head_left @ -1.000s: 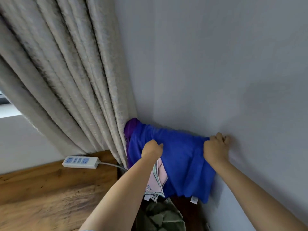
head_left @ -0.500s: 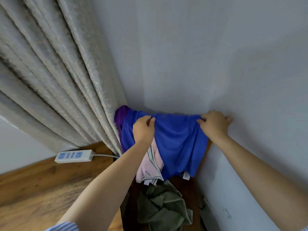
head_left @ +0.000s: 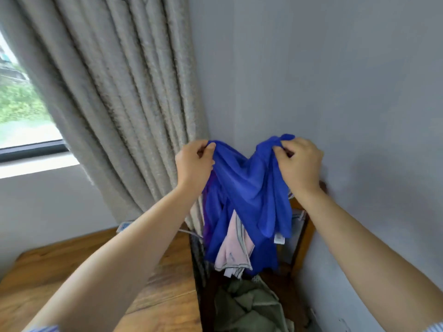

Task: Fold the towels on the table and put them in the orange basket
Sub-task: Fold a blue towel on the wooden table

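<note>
A blue towel (head_left: 249,188) hangs in the air in the room's corner, sagging in the middle between my two hands. My left hand (head_left: 194,164) pinches its top left corner and my right hand (head_left: 298,161) pinches its top right corner. A pink towel with grey edging (head_left: 233,250) hangs in front of the blue one's lower part. A strip of purple cloth (head_left: 208,212) shows behind its left edge. An olive green towel (head_left: 249,307) lies crumpled below. No orange basket is in view.
A wooden table (head_left: 96,271) fills the lower left, with a white power strip (head_left: 124,226) at its far edge. A beige curtain (head_left: 119,92) hangs at the left, a grey wall (head_left: 335,80) is close at the right, and a wooden frame (head_left: 303,236) stands below.
Both hands have lifted the blue towel up off the corner and come closer together, so it now sags between them. The view has tilted upward and a window shows at left.
</note>
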The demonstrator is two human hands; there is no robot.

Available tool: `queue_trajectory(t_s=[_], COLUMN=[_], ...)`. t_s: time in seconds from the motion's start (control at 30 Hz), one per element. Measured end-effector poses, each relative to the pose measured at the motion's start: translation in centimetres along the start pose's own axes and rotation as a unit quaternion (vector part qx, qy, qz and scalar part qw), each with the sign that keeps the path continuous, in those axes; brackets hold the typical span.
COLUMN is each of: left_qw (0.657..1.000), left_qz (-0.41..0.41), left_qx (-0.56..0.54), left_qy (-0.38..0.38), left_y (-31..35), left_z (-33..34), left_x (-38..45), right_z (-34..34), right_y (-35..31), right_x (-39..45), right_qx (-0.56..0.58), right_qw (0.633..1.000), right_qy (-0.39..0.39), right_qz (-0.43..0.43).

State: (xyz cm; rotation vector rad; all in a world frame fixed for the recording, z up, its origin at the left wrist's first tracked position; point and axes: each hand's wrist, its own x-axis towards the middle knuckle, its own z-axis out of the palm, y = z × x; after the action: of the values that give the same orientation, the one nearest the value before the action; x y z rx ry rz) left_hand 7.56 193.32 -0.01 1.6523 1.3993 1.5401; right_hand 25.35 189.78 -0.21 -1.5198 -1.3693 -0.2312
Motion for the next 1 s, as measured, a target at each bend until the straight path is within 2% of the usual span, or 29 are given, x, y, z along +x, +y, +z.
queue_trajectory(t_s=[0.13, 0.27, 0.53, 0.67, 0.77, 0.9, 1.0], left_qw=[0.997, 0.995, 0.985, 0.966, 0.954, 0.941, 0.924], left_qz=[0.038, 0.016, -0.115, -0.216, -0.245, -0.27, -0.331], left_qx=[-0.029, -0.002, 0.103, 0.105, 0.127, 0.131, 0.144], left_qy=[0.059, 0.097, 0.076, 0.091, 0.118, 0.153, 0.127], left_y=[1.6, 0.3, -5.8, -8.7, -10.4, -12.5, -15.6], left_z=[-9.1, -19.4, -36.6, -42.4, -45.3, -47.1, -47.4], left_x=[-2.3, -6.2, -15.3, -19.2, -21.5, -23.4, -25.6], right_z=[-0.6, 0.1, 4.1, 6.6, 8.2, 10.2, 12.0], right_y=[-8.1, -16.5, -26.4, -29.5, -31.2, -32.5, -31.3], right_x=[-2.9, -8.3, -20.1, -24.9, -27.6, -31.3, -35.7], right_qx=[0.068, 0.111, 0.15, 0.174, 0.193, 0.197, 0.149], right_qw=[0.995, 0.987, 0.971, 0.956, 0.948, 0.945, 0.934], right_qy=[0.032, 0.02, -0.145, -0.219, -0.24, -0.249, -0.313], right_qz=[-0.067, -0.117, -0.114, -0.088, -0.074, -0.073, -0.088])
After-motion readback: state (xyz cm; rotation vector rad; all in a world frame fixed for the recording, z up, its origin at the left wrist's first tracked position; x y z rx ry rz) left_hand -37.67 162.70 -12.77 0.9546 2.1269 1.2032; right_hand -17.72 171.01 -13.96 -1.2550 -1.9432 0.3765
